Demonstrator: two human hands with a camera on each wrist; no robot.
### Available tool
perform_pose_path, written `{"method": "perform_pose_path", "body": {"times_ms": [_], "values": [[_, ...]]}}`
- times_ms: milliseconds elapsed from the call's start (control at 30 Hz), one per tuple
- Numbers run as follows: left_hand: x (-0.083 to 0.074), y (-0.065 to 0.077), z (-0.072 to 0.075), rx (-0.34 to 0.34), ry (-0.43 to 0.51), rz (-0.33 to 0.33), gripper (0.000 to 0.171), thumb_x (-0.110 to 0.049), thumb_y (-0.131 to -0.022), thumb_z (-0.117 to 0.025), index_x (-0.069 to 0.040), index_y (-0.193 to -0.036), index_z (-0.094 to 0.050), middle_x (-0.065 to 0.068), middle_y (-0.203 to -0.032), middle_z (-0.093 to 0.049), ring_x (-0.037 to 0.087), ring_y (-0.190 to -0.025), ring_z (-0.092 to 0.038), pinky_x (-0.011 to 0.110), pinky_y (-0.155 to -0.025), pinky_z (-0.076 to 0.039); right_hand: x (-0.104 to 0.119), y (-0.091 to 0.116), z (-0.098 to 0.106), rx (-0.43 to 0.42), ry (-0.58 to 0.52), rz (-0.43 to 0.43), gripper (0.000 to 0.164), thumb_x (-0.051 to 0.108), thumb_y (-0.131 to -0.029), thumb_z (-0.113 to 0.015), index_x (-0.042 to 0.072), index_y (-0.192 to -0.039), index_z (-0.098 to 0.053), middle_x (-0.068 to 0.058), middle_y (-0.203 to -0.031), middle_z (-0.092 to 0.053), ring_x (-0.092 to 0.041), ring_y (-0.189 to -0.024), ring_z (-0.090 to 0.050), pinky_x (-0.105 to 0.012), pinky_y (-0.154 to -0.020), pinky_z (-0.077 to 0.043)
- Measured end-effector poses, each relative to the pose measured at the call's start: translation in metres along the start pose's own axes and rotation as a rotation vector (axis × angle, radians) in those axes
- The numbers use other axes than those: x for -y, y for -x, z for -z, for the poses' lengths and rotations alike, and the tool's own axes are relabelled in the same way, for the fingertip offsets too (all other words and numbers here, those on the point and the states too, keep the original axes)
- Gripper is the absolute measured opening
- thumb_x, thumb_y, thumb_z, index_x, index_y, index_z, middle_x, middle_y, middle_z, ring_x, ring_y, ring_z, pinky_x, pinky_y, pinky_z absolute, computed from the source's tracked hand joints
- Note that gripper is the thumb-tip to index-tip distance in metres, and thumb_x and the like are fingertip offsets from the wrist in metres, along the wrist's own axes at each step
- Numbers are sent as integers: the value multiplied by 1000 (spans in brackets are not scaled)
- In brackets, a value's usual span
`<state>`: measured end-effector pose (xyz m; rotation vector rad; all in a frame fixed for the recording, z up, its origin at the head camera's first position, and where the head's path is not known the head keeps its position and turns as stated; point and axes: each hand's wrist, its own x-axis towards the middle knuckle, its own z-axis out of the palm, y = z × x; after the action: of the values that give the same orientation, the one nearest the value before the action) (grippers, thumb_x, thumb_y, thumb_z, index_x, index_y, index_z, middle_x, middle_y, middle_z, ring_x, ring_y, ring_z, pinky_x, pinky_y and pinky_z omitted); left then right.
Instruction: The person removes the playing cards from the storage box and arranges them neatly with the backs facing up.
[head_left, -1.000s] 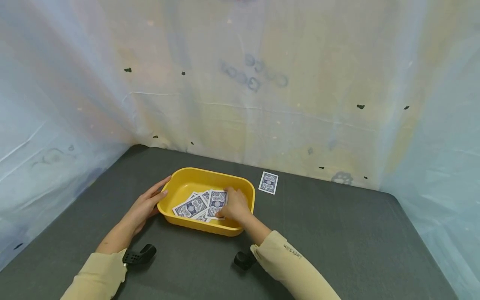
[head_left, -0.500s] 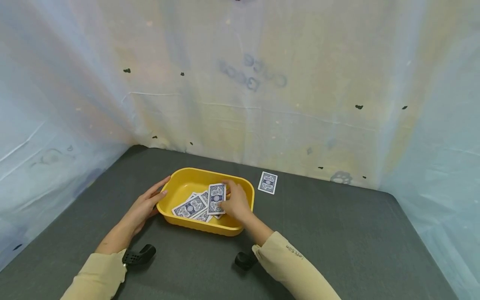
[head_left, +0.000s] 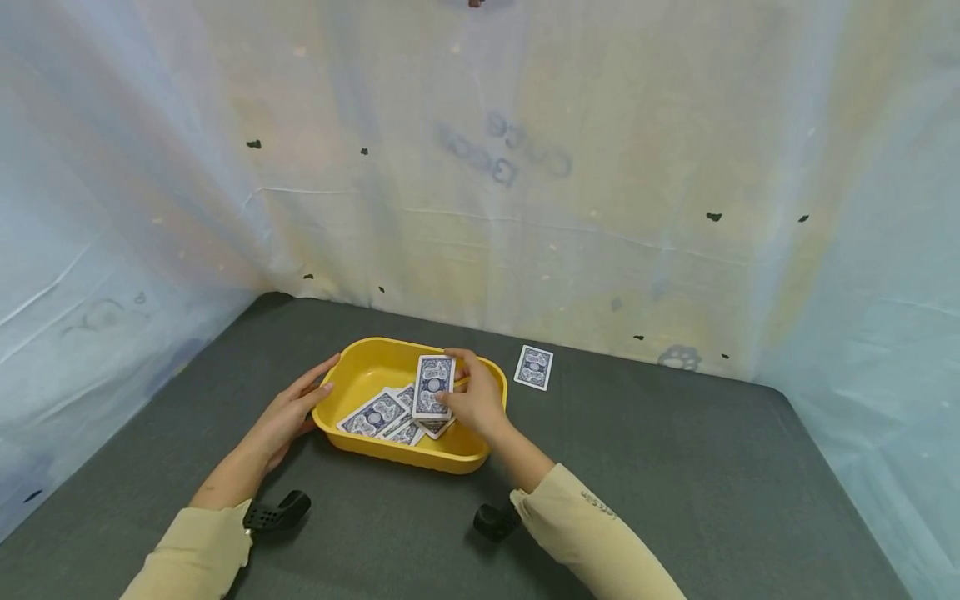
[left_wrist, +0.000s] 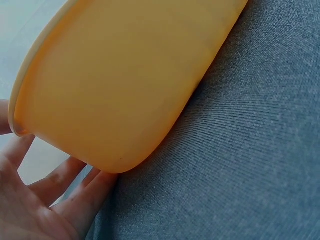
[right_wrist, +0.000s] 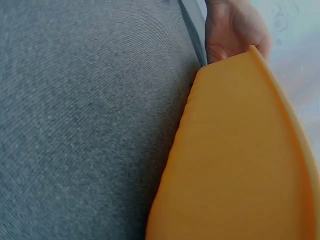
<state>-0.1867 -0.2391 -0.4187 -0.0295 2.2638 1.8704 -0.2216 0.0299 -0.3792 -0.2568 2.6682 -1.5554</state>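
A yellow plastic tub [head_left: 405, 452] stands on the dark table. My left hand [head_left: 288, 412] grips its left end, thumb over the rim and fingers against the outer wall, as the left wrist view shows with the tub's side [left_wrist: 120, 90]. Over the tub's right half, my right hand [head_left: 480, 400] pinches a playing card [head_left: 433, 385], blue patterned back up, possibly with others under it. Several playing cards [head_left: 372, 414] lie loosely overlapped on the tub floor. In the right wrist view the left hand [right_wrist: 235, 30] shows at the tub's far end; the right hand is out of that frame.
A single playing card [head_left: 534, 367] lies back up on the table [head_left: 660, 467], just right of the tub. A pale translucent sheet [head_left: 600, 150] hangs behind the table and along both sides.
My right hand has lifted the card off the heap, raising it toward the tub's back rim. The loose cards have shifted slightly. The left hand keeps its grip on the tub.
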Motion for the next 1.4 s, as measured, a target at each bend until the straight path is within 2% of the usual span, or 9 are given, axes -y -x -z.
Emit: {"method": "perform_pose_path", "body": {"times_ms": [267,400,733,900,1400], "values": [[3,-1,1,0,0,-5,64,-42,-102,-42,-27,-155,-11,17,-160,-8,37,-137,-28,60,-106,-29,-1,-2,10,-14,-95,-34,62,-4,-78,-74,16,-133,-54,-10,-96,-53,-17,-78,-53,-25,-69,-47],[3,-1,2,2,2,-9,64,-43,-102,-42,-27,-156,-11,18,-160,-10,36,-136,-30,60,-106,-30,-3,-3,17,-25,-159,-27,62,-4,-77,-74,13,-133,-54,-12,-98,-55,-18,-79,-55,-27,-73,-49],[3,-1,1,1,-2,-11,63,-41,-102,-42,-27,-156,-11,19,-159,-11,36,-135,-31,59,-106,-30,-7,-5,30,-34,-272,-63,64,-4,-76,-75,13,-134,-54,-12,-94,-50,-16,-73,-50,-24,-67,-42],[2,-1,1,3,1,-11,63,-40,-103,-42,-27,-156,-10,17,-160,-7,37,-138,-27,60,-107,-28,-11,-6,36,-40,-276,-60,65,-5,-76,-74,9,-135,-53,-9,-90,-49,-15,-72,-49,-24,-67,-41],[2,0,1,-5,-5,1,62,-41,-103,-41,-27,-155,-12,14,-162,-3,38,-143,-20,61,-108,-26,-20,-8,60,-63,-271,-112,64,-2,-80,-72,16,-137,-51,-8,-92,-51,-16,-75,-55,-27,-75,-45]]}}
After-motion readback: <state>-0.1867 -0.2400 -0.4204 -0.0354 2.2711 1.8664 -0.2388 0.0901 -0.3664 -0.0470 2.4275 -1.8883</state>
